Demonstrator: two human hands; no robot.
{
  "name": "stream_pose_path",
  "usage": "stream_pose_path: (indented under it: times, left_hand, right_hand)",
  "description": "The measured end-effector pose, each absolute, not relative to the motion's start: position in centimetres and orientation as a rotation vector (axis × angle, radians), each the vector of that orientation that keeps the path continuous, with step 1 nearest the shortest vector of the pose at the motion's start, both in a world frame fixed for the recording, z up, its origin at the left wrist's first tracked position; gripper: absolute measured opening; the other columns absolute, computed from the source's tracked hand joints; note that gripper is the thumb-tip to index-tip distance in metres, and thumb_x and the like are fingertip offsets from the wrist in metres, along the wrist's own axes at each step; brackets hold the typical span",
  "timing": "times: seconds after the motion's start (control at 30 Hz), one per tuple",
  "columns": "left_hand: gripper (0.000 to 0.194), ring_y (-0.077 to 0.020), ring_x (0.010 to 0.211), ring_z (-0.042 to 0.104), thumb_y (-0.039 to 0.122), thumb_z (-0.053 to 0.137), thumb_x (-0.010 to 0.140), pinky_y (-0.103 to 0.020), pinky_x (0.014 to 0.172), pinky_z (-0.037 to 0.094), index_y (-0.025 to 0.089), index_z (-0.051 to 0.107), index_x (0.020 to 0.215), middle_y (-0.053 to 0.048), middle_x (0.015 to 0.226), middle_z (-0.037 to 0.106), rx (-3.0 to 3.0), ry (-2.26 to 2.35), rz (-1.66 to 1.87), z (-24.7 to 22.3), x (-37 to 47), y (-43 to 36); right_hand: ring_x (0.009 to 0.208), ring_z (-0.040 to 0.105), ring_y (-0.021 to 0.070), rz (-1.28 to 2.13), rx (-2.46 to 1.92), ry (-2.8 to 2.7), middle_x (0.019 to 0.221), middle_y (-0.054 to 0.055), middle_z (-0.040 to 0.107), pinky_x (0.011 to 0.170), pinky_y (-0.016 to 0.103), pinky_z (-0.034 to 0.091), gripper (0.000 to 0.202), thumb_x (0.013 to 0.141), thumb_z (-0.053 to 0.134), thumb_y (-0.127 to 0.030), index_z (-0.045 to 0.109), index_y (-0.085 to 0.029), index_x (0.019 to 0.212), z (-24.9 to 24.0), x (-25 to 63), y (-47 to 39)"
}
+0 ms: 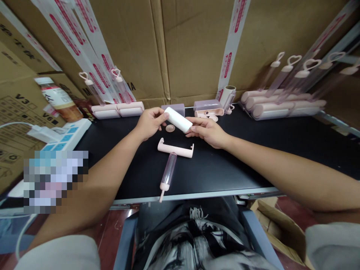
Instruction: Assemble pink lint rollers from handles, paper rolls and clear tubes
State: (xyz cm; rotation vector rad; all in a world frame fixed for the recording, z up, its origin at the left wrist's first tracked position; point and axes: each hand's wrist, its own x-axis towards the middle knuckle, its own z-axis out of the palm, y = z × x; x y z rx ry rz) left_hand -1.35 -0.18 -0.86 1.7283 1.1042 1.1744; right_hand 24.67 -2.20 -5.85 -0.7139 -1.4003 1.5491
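Note:
Between my two hands a white lint roller refill [178,119] is held tilted above the black table. My left hand [152,122] pinches its upper left end, and my right hand [208,131] grips the lower right end with the fingertips. Just below lies a pink lint roller handle [174,150], its bracket bare and its clear purple shaft [169,170] pointing toward me. Near my left fingers a small round pink cap [170,128] rests on the table. Behind the hands sit a clear purple cover [176,109] and another pink roller part with a purple cover [208,107].
Finished-looking lint rollers stand in groups at back left [118,109] and back right [281,105]. A cardboard tube [228,95] is upright behind my right hand. A drink bottle [59,99] and a power strip [66,138] are at left. Large cartons [194,48] wall the back.

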Motion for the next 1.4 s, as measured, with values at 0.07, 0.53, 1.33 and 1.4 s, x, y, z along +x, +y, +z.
stream_pose_path:
  times: [0.07, 0.53, 1.33, 1.4]
  left_hand:
    - [0.053, -0.0079, 0.049, 0.055, 0.064, 0.089, 0.074, -0.019, 0.044, 0.043, 0.016, 0.070, 0.084, 0.000, 0.064, 0.066, 1.728, 1.104, 1.181, -0.9, -1.2, -0.3]
    - [0.059, -0.0086, 0.049, 0.056, 0.071, 0.089, 0.073, -0.019, 0.045, 0.044, 0.016, 0.072, 0.087, -0.001, 0.064, 0.067, 1.718, 1.121, 1.199, -1.1, -1.4, -0.1]
    - [0.020, -0.0104, 0.061, 0.053, 0.031, 0.083, 0.083, -0.023, 0.056, 0.042, 0.021, 0.066, 0.086, 0.004, 0.070, 0.059, 1.783, 1.582, 1.780, 1.1, -6.1, 2.3]
    - [0.018, -0.0107, 0.062, 0.050, 0.027, 0.083, 0.081, -0.024, 0.060, 0.041, 0.021, 0.068, 0.088, 0.005, 0.069, 0.057, 1.845, 1.682, 1.765, 0.5, -6.4, 2.7]
  right_hand:
    - [0.094, 0.076, 0.0164, 1.537, -0.706, -1.402, 0.113, 0.004, 0.082, 0.090, 0.035, 0.067, 0.052, 0.079, 0.090, -0.026, 0.081, -0.023, 0.130, -5.9, 24.7, -2.2]
    - [0.093, 0.074, 0.0158, 1.506, -0.646, -1.424, 0.110, 0.004, 0.081, 0.087, 0.034, 0.067, 0.053, 0.082, 0.093, -0.037, 0.079, -0.023, 0.131, -6.3, 24.8, -1.9]
    - [0.095, 0.075, 0.0239, 0.912, -0.910, -1.766, 0.109, 0.010, 0.081, 0.093, 0.045, 0.061, 0.026, 0.082, 0.082, -0.043, 0.075, -0.020, 0.092, -6.9, 24.3, -1.6]
    - [0.099, 0.076, 0.0253, 0.808, -0.892, -1.857, 0.113, 0.011, 0.081, 0.095, 0.046, 0.060, 0.019, 0.085, 0.078, -0.038, 0.076, -0.020, 0.091, -7.0, 24.3, -1.6]
